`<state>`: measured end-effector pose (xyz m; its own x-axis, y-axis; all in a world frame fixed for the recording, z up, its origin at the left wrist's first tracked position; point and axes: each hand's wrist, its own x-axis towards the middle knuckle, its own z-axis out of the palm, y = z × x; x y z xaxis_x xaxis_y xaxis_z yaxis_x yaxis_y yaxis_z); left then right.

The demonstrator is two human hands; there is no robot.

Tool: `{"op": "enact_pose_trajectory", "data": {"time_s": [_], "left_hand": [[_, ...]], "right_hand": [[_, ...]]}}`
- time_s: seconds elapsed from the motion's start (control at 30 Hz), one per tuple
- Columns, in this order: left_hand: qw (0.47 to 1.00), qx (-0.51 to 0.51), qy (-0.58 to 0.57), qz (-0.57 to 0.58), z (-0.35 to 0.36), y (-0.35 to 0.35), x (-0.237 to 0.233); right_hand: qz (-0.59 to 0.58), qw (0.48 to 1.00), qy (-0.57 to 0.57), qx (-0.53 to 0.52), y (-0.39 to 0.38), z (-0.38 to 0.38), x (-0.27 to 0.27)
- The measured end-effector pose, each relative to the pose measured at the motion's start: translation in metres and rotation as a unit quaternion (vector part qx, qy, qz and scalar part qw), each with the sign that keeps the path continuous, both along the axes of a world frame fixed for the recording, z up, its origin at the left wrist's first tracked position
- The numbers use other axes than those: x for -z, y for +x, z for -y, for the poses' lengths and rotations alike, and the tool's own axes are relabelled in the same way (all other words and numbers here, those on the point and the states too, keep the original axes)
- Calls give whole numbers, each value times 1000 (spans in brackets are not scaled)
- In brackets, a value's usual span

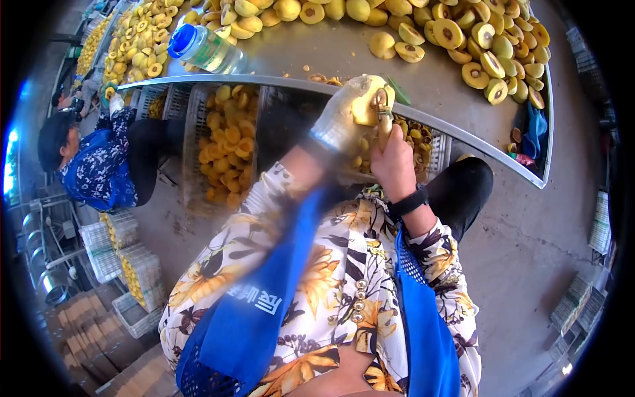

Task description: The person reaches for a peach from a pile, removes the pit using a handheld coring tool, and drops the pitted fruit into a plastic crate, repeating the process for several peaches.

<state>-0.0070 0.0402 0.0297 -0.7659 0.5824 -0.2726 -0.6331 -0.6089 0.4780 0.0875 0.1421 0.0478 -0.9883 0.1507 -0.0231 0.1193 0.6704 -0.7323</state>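
Note:
My left hand [340,112], in a whitish glove, is closed around a yellow peach half [365,108] above the near edge of the metal table [317,49]. The cut face, with a brown pit in its centre, is turned toward my right hand [395,162]. That hand is bare and wrapped around the handle of a small pitting tool [384,122]. The tool's metal head touches the fruit beside the pit; its exact shape is too small to make out. Below the table edge, a crate [192,142] holds yellow peach halves without pits.
Halved peaches [486,56] lie heaped on the far side of the table. A blue-capped bottle [210,51] lies at the left and a blue cloth [534,132] at the right corner. Another person [99,159] sits at the left. Stacked crates [142,268] stand behind.

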Motion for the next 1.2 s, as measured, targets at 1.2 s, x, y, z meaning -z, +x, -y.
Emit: {"op": "enact_pose_trajectory", "data": {"time_s": [1.2], "left_hand": [[953,70,-194,-220,8,12,-1]], "right_hand": [[-169,985,-9,26,-22,-39,-3]]}}
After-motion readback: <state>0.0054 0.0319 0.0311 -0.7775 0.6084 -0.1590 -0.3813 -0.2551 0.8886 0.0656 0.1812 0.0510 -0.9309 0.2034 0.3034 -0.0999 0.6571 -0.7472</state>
